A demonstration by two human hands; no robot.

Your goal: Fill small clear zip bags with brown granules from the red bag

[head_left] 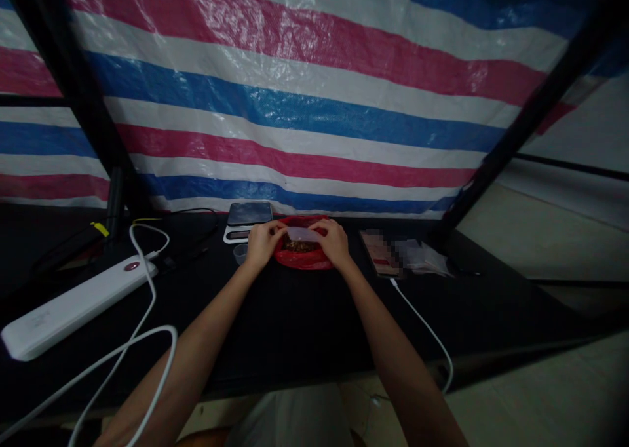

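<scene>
My left hand (261, 244) and my right hand (337, 242) rest over a red plastic bag (301, 261) on the black table (289, 322). Between my fingertips I hold a flat translucent plastic piece (302, 234) by its two ends, just above the bag's opening. Under it lies a heap of brown granular food (298, 246) inside the red bag. The piece hides the far part of the heap, and I cannot tell exactly what it is.
A digital kitchen scale (248, 219) stands behind my left hand, with a small clear cup (240, 253) in front of it. A white power strip (73, 310) and white cables (147, 270) lie at left. Pixelated packets (400, 255) lie at right, before a striped tarp (275, 99).
</scene>
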